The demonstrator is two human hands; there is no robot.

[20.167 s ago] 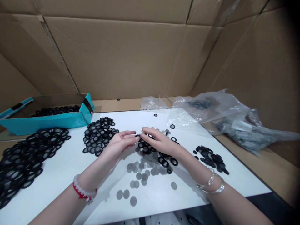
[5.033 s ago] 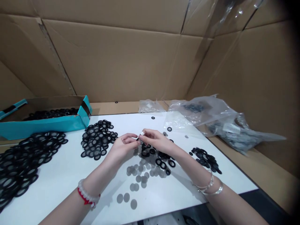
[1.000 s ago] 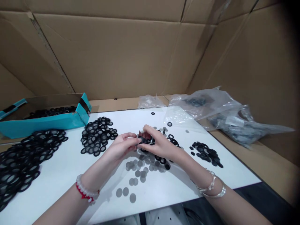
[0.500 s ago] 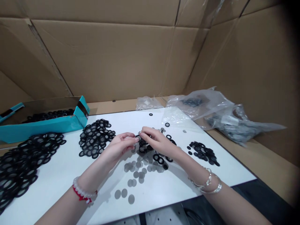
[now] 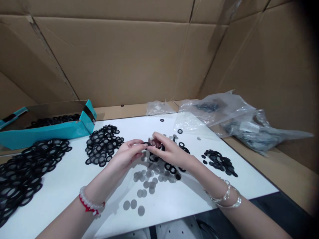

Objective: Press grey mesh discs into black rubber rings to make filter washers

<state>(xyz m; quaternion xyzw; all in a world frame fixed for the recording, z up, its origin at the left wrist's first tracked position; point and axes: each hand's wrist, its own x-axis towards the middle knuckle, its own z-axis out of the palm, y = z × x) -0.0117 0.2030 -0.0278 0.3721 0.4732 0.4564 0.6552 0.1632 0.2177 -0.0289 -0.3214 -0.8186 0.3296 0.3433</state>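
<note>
My left hand (image 5: 127, 155) pinches a black ring (image 5: 147, 143) between thumb and fingertips, just above the white board (image 5: 171, 202). On the ring's other side is my right hand (image 5: 171, 152), its thumb pressed to the ring and its forefinger bent above. The fingers cover much of the ring, and I cannot tell if a disc sits in it. Loose black rings (image 5: 170, 168) lie under and beside my right hand. Thin grey discs (image 5: 141, 210) are scattered on the board below both hands.
Left of my hands lies a heap of rings with grey centres (image 5: 102, 146), and a larger heap (image 5: 22, 172) stands farther left. A blue box (image 5: 50, 131) holds more. Small black discs (image 5: 220, 162) lie at right, near clear plastic bags (image 5: 261, 136). Cardboard walls (image 5: 112, 59) surround the board.
My right forefinger has lifted slightly, while its thumb has come onto the black ring between my hands. The left hand keeps its pinch. The view has shifted a little.
</note>
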